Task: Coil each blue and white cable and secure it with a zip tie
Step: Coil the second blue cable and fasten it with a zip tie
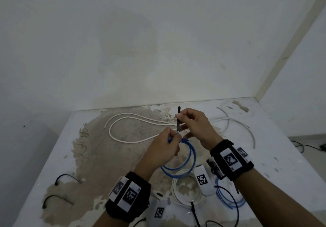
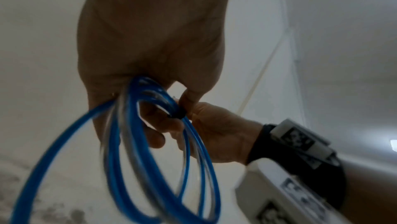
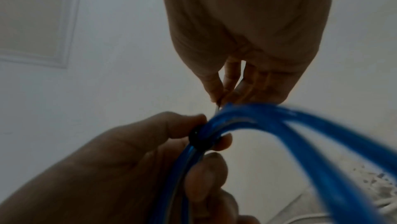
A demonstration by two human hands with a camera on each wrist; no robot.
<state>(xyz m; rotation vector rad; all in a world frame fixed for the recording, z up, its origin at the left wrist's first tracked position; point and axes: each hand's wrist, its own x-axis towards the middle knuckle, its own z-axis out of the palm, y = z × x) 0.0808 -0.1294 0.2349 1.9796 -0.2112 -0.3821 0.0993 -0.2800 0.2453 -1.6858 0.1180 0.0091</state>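
A: What was nearest the grip?
B: The left hand [image 1: 164,149] pinched the blue coil [image 1: 183,163] at its top, beside the zip tie [image 1: 178,121] head, probably to keep the loops bunched.
A: And above that?
B: The right hand [image 1: 195,126] pinched the tie's tail, likely pulling it tight.
A: Farther out?
B: Beyond both hands a loose white cable [image 1: 134,129] lay on the table [image 1: 282,156], uncoiled.

Plain white walls [image 1: 158,32] meet in a corner behind a white table [image 1: 61,147] with worn, brownish patches.
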